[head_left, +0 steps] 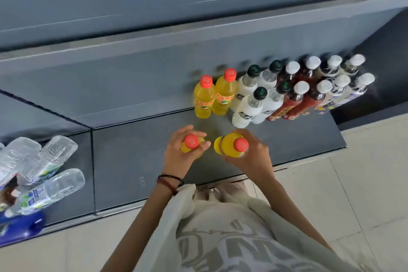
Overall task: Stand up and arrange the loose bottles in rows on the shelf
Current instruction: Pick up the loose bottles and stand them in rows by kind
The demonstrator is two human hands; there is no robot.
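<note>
- At centre frame, the left hand (184,152) wraps its fingers (199,134) and thumb around a yellow bottle (191,144) with a red cap, gripping just below the cap.
- Just right of it, the right hand (254,154) curls around a second yellow bottle (233,145), which is tilted; its fingers are mostly hidden behind the bottle.
- Both bottles are over the dark shelf (136,150), apart from each other.
- Above them, two yellow bottles (213,97) stand upright side by side.
- To their right stand white bottles (254,101), red bottles (293,95) and white-capped bottles (344,81), each in two rows.
- At lower left, clear bottles (42,170) lie loose on their sides.
</note>
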